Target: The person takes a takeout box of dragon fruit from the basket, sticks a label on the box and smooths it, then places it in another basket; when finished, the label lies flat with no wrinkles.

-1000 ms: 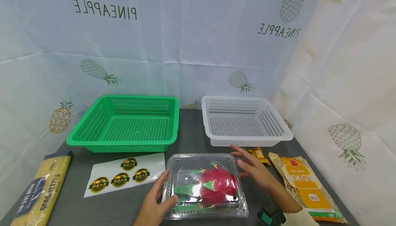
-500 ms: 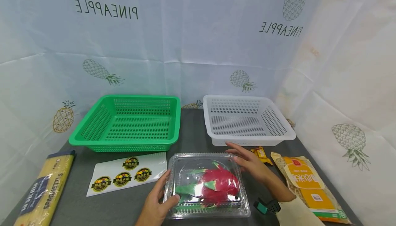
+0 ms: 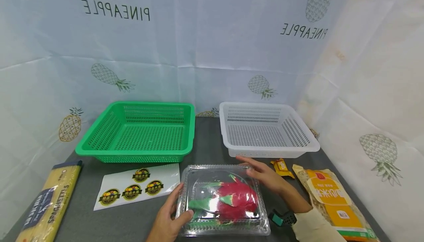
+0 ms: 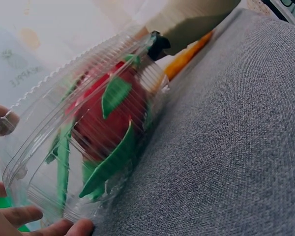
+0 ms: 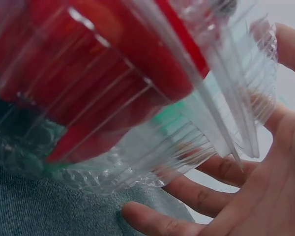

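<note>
A clear plastic clamshell box (image 3: 202,221), lid down, lies in front of me in the head view. Inside it is a red dragon fruit (image 3: 236,199) with green leaf tips. My left hand (image 3: 167,216) holds the box's left side, thumb over the lid's edge. In the left wrist view its fingertips (image 4: 24,216) lie low along the side wall. My right hand (image 3: 265,174) is at the far right corner. Its fairly straight fingers (image 5: 206,196) spread behind the wall in the right wrist view, thumb against the lid's rim.
Behind stand a green basket (image 3: 189,150) and a white basket (image 3: 271,151). On the left lie a sticker sheet (image 3: 170,174) and a spaghetti pack (image 3: 49,201). A small yellow packet (image 3: 281,168) and a large orange-labelled bag (image 3: 331,201) lie on the right.
My right hand has slid leftward from the box's right side round its far right corner. The left hand keeps its hold, and the box stays in place as the head view shifts slightly.
</note>
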